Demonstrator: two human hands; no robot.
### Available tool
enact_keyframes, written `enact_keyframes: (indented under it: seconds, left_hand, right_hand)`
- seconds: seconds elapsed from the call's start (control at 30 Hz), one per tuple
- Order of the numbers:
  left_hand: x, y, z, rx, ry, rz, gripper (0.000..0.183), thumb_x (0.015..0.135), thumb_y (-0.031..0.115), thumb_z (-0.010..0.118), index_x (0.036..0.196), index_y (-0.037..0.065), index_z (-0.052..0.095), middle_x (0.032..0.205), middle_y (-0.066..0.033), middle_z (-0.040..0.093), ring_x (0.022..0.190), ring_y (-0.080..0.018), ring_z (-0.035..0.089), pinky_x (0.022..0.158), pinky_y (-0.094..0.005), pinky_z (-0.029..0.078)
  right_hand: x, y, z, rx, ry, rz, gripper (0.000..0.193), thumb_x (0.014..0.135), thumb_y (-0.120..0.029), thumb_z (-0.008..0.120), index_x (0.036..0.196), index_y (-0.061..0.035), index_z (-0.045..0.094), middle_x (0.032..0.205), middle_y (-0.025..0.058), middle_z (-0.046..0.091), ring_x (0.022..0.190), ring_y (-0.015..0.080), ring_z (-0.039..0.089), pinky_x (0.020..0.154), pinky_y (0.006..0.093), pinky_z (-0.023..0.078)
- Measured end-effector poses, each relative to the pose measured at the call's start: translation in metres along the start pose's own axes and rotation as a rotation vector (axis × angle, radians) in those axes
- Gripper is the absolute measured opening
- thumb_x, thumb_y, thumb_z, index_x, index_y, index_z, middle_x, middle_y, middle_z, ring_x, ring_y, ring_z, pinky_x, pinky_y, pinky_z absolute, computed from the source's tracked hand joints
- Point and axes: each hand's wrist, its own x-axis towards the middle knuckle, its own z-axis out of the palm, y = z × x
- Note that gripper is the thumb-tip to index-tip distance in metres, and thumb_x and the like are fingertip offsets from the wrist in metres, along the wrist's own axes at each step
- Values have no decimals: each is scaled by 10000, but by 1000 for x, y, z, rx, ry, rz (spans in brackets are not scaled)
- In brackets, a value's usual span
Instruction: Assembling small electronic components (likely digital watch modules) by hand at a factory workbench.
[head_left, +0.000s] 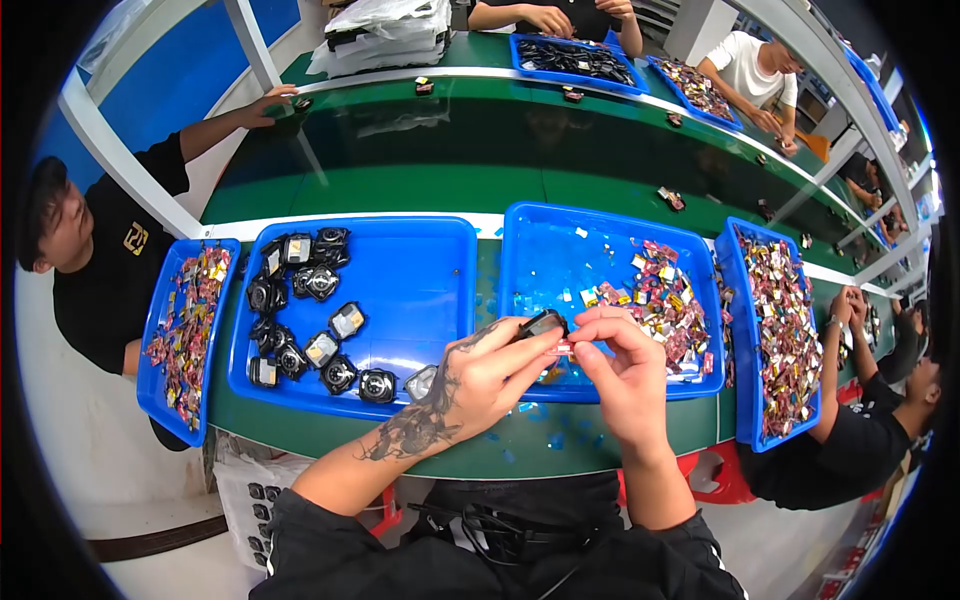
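My left hand [480,368] grips a small black plastic housing [541,324] between thumb and fingers. My right hand [630,378] is closed in a pinch on a tiny reddish-pink circuit board [563,349], held close against the housing. Both hands are above the near left part of a blue tray [535,275]. Many small pinkish boards with white and yellow pieces [665,295] are heaped in that tray's right half, and bits of blue film lie about. Left of it, another blue tray [410,275] carries several black housings [315,282], some with pale square faces.
Narrow blue trays of small parts flank these, one at left [226,290] and one at right [738,300]. Beyond runs a green conveyor [420,170] carrying scattered parts. Co-workers sit around; one person's hand [268,105] reaches onto the far-left line. White-bagged stacks [385,35] stand behind.
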Motion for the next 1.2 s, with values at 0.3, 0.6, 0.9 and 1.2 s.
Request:
enact_keyframes:
  seconds: [0.3,0.6,0.9,1.2]
  left_hand:
    - [-4,-12,13,-1139,-92,-719,252,931,53,605,1142,-82,621,1090,-135,658,972,-184,648,887,-300,557]
    - [-7,-16,16,-853,-48,-507,303,887,-30,624,1183,-84,595,1165,-135,632,1032,-155,627,922,-279,520]
    - [-6,-12,17,-873,-12,-466,464,910,-26,588,1358,-32,468,1167,-120,619,1014,-150,631,887,-275,536]
    - [-6,-8,20,-874,67,-449,450,911,-8,591,1351,59,527,1119,-62,642,878,-56,596,772,-219,523]
  right_hand:
    - [-3,-4,1,111,-37,115,180,839,55,657,1009,29,604,922,60,630,848,99,612,723,215,500]
    - [6,4,2,-193,19,4,373,791,37,716,1087,-19,496,822,49,626,743,103,606,667,231,481]
    - [14,-5,5,-416,-61,-24,413,774,36,715,1121,-34,503,757,40,604,705,112,575,649,248,446]
    - [15,-7,3,-258,-48,57,434,786,61,693,1156,-33,487,786,29,579,742,101,579,671,239,451]
